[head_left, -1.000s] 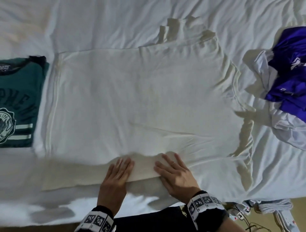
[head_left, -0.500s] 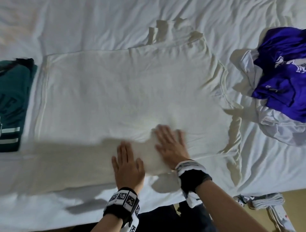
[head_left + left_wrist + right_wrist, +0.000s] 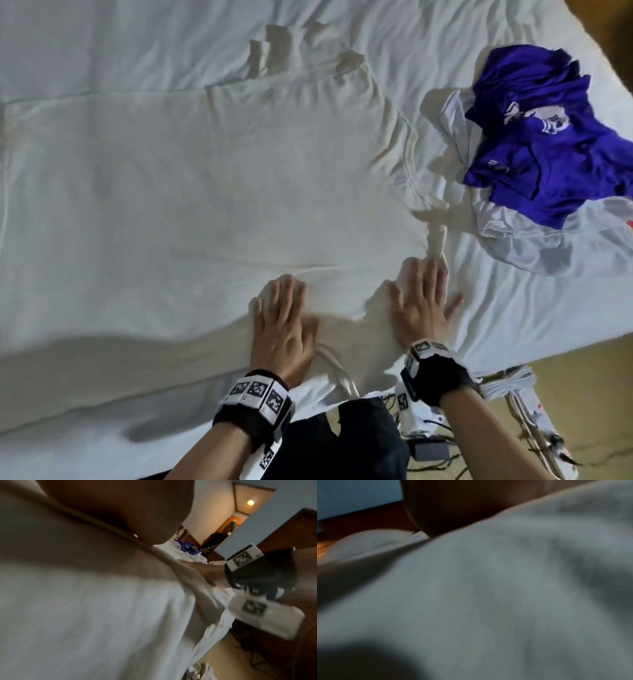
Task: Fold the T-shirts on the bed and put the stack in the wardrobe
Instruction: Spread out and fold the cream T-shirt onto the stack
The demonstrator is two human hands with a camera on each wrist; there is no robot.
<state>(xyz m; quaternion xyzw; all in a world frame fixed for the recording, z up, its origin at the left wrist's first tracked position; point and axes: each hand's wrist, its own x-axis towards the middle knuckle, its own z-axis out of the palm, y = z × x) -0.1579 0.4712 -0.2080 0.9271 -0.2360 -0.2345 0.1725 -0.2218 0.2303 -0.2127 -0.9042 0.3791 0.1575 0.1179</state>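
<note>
Cream T-shirt (image 3: 212,192) lay spread flat across the bed (image 3: 102,44), filling centre & left of the head view, neckline toward the right, far sleeve bunched at upper centre. Near long edge was turned over onto the body, making a soft fold band along lower left. Both hands sat palm-down on that edge, lower centre of frame. Left hand (image 3: 282,329) pressed flat, fingers (image 3: 287,291) straight & close together, grasping nothing. Right hand (image 3: 419,301) also flat, fingers (image 3: 428,274) stretched out & a bit spread, nothing grasped, just right of the left one w/ a gap of cloth between. Both wrists carried black bands w/ square marker tags.

Vs 0.5 s before: hands were further apart & the right one had slid rightward toward the shoulder seam; the lifted flap seen then lay lower & flatter. Green shirt at left edge earlier was out of frame; view had shifted right.

Purple shirt (image 3: 544,137) lay crumpled upper right on a pale garment (image 3: 534,246), well apart from the hands. Cables & a white power strip (image 3: 527,411) on the floor, lower right.

Wrist views: blurred pale cloth close up; left wrist view caught the right hand (image 3: 205,573) resting on fabric
</note>
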